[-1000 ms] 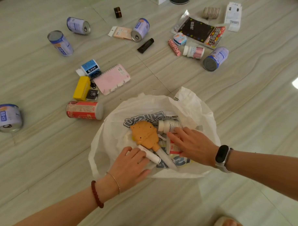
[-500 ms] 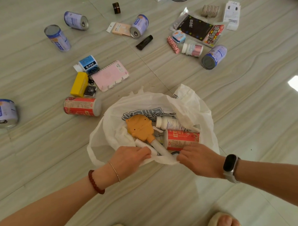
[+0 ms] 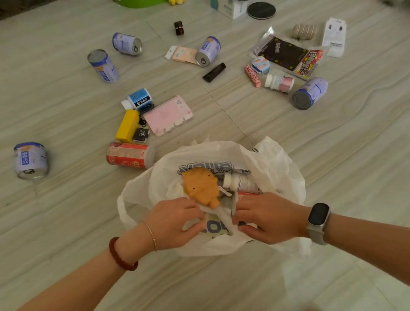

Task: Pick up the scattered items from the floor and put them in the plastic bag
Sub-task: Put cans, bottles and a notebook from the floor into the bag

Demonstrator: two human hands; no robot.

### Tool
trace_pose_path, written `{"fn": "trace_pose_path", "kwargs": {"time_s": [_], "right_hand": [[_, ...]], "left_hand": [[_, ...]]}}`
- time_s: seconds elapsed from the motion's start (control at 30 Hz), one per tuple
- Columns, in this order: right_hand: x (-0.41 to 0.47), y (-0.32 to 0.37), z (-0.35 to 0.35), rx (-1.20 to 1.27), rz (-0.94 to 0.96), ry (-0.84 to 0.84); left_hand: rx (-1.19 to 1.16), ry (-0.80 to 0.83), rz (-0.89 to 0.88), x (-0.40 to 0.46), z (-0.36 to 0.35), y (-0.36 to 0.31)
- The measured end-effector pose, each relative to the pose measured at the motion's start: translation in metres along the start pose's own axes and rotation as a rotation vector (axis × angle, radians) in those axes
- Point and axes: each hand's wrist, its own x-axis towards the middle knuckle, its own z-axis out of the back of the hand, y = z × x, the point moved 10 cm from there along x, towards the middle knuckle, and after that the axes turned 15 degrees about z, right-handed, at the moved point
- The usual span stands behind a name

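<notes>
A white plastic bag [image 3: 271, 167] lies open on the floor in front of me. Inside it show an orange biscuit-shaped toy [image 3: 200, 187], a white bottle [image 3: 241, 183] and part of a red can. My left hand [image 3: 172, 222] and my right hand [image 3: 265, 217] each grip the bag's near edge, close together, with fingers curled into the plastic. On the floor beyond lie a red can [image 3: 127, 155], a yellow box [image 3: 127, 125], a pink notebook [image 3: 167, 114] and several purple cans, one at far left [image 3: 31, 160].
Farther off lie a black tube [image 3: 214, 72], a dark snack packet [image 3: 288, 54], a pink-white bottle [image 3: 279, 83], a small brown jar [image 3: 178, 27], a white box [image 3: 230, 5] and a black disc [image 3: 261, 10]. Bare pale tiled floor surrounds me.
My right hand left the items inside the bag and took the near rim. Both hands then drew the bag's edge together toward the middle, covering the red can.
</notes>
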Motion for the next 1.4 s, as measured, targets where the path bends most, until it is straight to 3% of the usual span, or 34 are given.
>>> {"fn": "trace_pose_path", "kwargs": {"time_s": [0.13,0.2,0.3,0.37,0.53,0.63,0.7,0.83,1.03,1.23,1.4], "right_hand": [[0.038,-0.021,0.047,-0.077,-0.024,-0.283],[0.059,-0.042,0.066,-0.123,-0.105,-0.377],[0.092,-0.079,0.066,-0.096,-0.275,-0.326],[0.110,-0.097,0.056,-0.067,-0.338,-0.251],[0.154,-0.132,0.055,-0.062,-0.385,-0.200],[0.182,-0.165,0.057,-0.041,-0.411,-0.193],[0.200,-0.192,0.052,-0.017,-0.457,-0.171],[0.221,-0.231,0.020,0.000,-0.552,0.036],[0.216,-0.210,0.051,-0.404,-0.461,-0.020],[0.216,-0.251,0.033,-0.060,-0.600,0.097],[0.221,-0.237,0.036,-0.163,-0.587,0.044]], "left_hand": [[-0.064,-0.333,0.235,0.025,0.062,0.057],[-0.007,-0.375,0.415,0.039,0.078,0.108],[0.141,-0.162,0.719,0.048,0.068,0.189],[0.188,-0.002,0.797,0.048,0.053,0.221],[0.221,-0.032,0.771,0.059,0.051,0.244],[0.040,-0.164,0.907,0.048,0.053,0.257],[0.047,-0.260,0.958,0.042,0.054,0.260],[0.042,-0.320,0.943,0.043,0.052,0.263],[0.037,-0.370,0.942,0.041,0.055,0.266],[0.009,-0.379,0.973,0.044,0.057,0.271],[0.037,-0.353,1.018,0.045,0.057,0.273]]}}
